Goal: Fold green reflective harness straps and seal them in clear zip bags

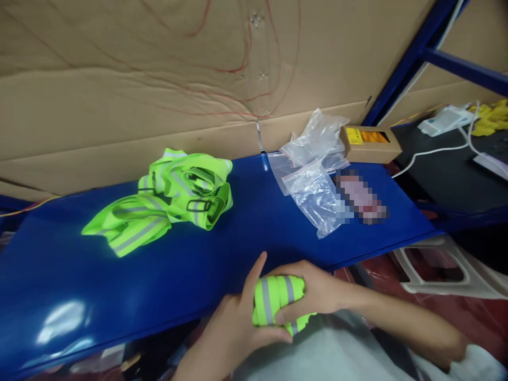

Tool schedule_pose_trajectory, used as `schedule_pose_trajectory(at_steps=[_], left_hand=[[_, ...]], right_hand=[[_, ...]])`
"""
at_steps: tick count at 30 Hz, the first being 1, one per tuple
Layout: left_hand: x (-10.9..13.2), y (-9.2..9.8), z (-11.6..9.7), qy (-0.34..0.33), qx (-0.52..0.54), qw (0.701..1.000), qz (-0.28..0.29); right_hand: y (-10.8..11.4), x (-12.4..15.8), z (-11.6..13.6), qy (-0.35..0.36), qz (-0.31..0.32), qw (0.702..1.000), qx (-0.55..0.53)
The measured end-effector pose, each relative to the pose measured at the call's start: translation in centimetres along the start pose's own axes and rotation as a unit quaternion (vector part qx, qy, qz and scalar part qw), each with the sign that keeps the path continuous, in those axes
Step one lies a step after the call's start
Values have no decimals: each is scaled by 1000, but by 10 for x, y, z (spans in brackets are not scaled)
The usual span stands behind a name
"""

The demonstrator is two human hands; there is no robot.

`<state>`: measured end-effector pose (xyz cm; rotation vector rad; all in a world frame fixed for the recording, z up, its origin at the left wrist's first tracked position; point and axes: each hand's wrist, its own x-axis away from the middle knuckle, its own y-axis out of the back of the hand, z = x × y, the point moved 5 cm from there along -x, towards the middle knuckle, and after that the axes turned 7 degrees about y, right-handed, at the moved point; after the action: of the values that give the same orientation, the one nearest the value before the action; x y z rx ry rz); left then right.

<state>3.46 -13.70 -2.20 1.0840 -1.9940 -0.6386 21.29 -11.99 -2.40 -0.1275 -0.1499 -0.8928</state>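
In front of my body, near the table's front edge, is a compact roll of fluorescent yellow-green reflective strap (273,299) with grey stripes. My right hand (315,291) grips it from the right, fingers curled over the top and thumb across its near side. From the left, my left hand (240,320) cups the same roll, one finger pointing up and another digit lying beneath it. A short piece of strap sticks out below the roll. To the left on the table lies a loose pile of matching reflective straps (166,198) with black buckles.
The blue table (246,233) backs onto a cardboard-covered wall (119,106). Clear plastic zip bags (311,190) lie at the back right, beside a small cardboard box (371,151) and a pixelated object (359,196). A white plastic chair (432,267) stands at the right.
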Motion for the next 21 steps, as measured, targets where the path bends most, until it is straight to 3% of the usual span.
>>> schedule_pose_trajectory(at_steps=[5, 9, 11, 13, 14, 16, 17, 19, 21], left_hand=[[0, -8, -33, -28, -79, 994, 68], [-14, 9, -58, -105, 12, 984, 141], [-37, 28, -71, -161, 88, 979, 93], [-74, 55, -82, -174, 108, 976, -74], [-92, 66, -89, -174, 67, 967, -173], [-131, 76, -112, -190, -55, 938, -284], [-150, 77, -123, -194, -104, 928, -300], [-182, 75, -141, -184, -162, 933, -262], [-197, 77, -152, -180, -173, 944, -213]], right_hand=[[0, 28, -9, -8, -44, 994, -103], [13, 52, -19, -25, -87, 972, -217], [32, 63, -21, 4, -144, 961, -235], [56, 75, -21, 38, -222, 947, -229], [70, 81, -20, 52, -267, 937, -220], [96, 93, -18, 70, -358, 910, -198], [108, 99, -16, 77, -402, 894, -183], [130, 109, -9, 95, -480, 858, -154], [148, 118, 2, 128, -537, 825, -124]])
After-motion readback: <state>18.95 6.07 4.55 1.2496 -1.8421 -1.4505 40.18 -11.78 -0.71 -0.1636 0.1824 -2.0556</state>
